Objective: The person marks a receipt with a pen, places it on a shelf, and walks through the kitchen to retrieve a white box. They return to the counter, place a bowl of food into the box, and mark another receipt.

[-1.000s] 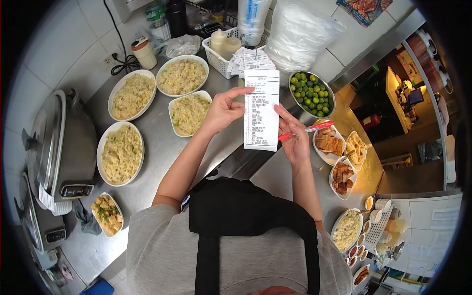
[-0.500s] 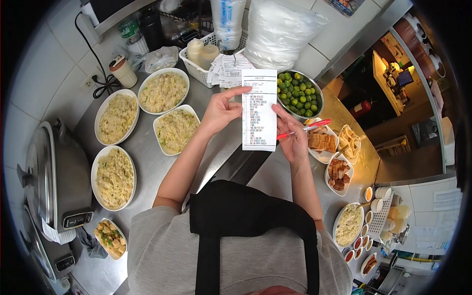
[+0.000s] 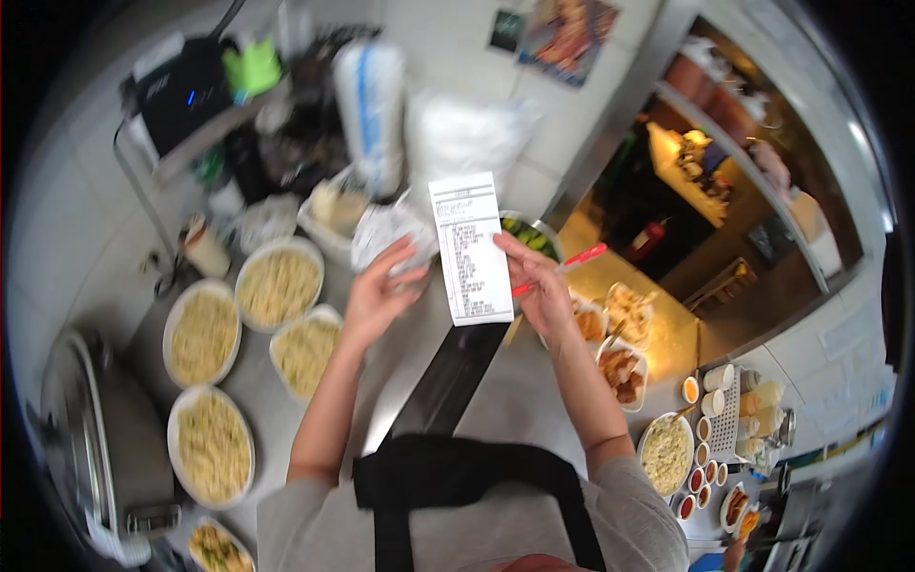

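Observation:
A long printed receipt point(image 3: 474, 262) hangs upright before me, its right edge pinched by my right hand point(image 3: 545, 294). A red pen point(image 3: 583, 256) lies across the same hand, tucked between the fingers. My left hand point(image 3: 383, 294) is off the receipt to its left, fingers spread and holding nothing. Just behind those fingertips is a stack of white paper slips point(image 3: 389, 232), blurred, at the front of a white basket point(image 3: 315, 227). Behind the receipt, a metal bowl of green citrus fruit point(image 3: 526, 233) is partly hidden.
Several white dishes of fried rice point(image 3: 202, 332) stand on the steel counter at left, beside a large cooker point(image 3: 114, 429). At right are fried foods point(image 3: 620, 374), another rice dish point(image 3: 665, 456) and small sauce cups point(image 3: 697, 480). Another person's hand point(image 3: 734, 555) shows at the lower right.
My left hand has let go of the receipt and moved left with its fingers spreading. The receipt stays in my right hand with the pen. The view has tilted up and blurred.

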{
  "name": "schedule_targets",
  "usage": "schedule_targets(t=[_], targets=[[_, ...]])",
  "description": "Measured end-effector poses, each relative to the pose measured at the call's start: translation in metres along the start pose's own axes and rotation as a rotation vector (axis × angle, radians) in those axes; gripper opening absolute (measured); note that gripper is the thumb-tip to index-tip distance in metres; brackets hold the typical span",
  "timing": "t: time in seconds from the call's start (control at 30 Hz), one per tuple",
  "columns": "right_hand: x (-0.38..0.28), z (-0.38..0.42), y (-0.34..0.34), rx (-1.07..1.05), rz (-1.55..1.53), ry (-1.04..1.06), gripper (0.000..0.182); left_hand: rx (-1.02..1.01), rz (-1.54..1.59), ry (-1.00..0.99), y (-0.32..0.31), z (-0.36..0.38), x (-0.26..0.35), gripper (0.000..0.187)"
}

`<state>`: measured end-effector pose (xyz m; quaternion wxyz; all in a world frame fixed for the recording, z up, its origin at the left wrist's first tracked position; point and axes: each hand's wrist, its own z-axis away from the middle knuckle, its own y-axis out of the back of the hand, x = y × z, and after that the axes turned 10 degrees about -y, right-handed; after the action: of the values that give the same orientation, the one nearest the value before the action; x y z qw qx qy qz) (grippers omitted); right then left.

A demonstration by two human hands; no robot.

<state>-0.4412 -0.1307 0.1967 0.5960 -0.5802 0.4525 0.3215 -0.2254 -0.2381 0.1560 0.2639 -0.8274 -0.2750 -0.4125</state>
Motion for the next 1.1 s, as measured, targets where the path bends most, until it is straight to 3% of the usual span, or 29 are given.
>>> schedule_targets(t=[0.13, 0.27, 0.33, 0.4, 0.57, 0.7, 0.77, 0.93, 1.1], targets=[[-0.151, -0.055, 0.002, 0.131, 0.122, 0.473, 0.036, 0.02, -0.142, -0.085, 0.016, -0.007, 0.042, 0.056], [-0.308, -0.112, -0.002, 0.139, 0.113, 0.779, 0.031, 0.001, -0.379, -0.247, 0.037, -0.015, 0.094, 0.051], [-0.362, -0.148, -0.002, 0.2, 0.225, 0.887, 0.034, 0.055, -0.504, -0.301, 0.046, -0.018, 0.117, 0.048], [-0.402, -0.188, 0.005, 0.18, 0.183, 0.828, 0.036, 0.087, -0.534, -0.336, 0.055, -0.02, 0.131, 0.047], [-0.389, -0.214, -0.023, 0.191, -0.029, 0.699, 0.043, 0.15, -0.58, -0.379, 0.064, -0.019, 0.153, 0.044], [-0.392, -0.224, -0.01, 0.111, -0.213, 0.722, 0.038, 0.178, -0.595, -0.365, 0.072, -0.015, 0.154, 0.043], [-0.391, -0.22, -0.008, 0.131, -0.241, 0.868, 0.038, 0.178, -0.585, -0.356, 0.075, -0.016, 0.151, 0.044], [-0.39, -0.213, -0.004, 0.242, 0.022, 0.949, 0.042, 0.16, -0.571, -0.33, 0.075, -0.022, 0.138, 0.045], [-0.401, -0.211, -0.004, 0.404, 0.216, 1.053, 0.03, 0.157, -0.574, -0.304, 0.072, -0.026, 0.129, 0.048]])
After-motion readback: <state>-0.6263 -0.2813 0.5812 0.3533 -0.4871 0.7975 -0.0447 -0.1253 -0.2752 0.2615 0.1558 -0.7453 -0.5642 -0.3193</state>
